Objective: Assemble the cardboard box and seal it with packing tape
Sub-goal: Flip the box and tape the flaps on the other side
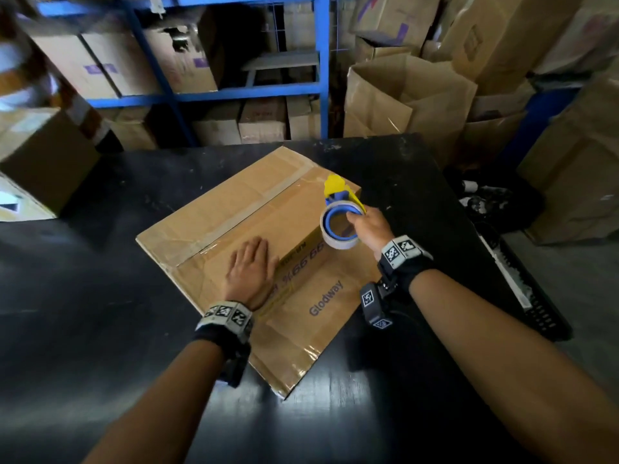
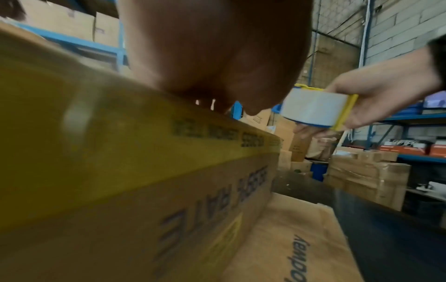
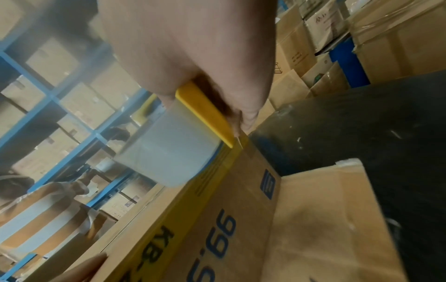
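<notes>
One cardboard box [image 1: 234, 209] stands on the black table [image 1: 100, 279], its top seam covered with a strip of tape and one loose flap [image 1: 321, 313] lying flat on the table toward the person. The left hand [image 1: 251, 266] lies spread, palm down, on the box top near its front edge. The right hand [image 1: 370, 229] grips one tape dispenser [image 1: 340, 219], yellow and blue with a clear roll, held at the box's right corner. The left wrist view alone shows yellow banding and dark print along the box side [image 2: 169, 171]. The right wrist view shows the roll [image 3: 169, 148] just above the box edge; contact cannot be told. Blue shelving [image 1: 234, 92] behind holds many cartons.
</notes>
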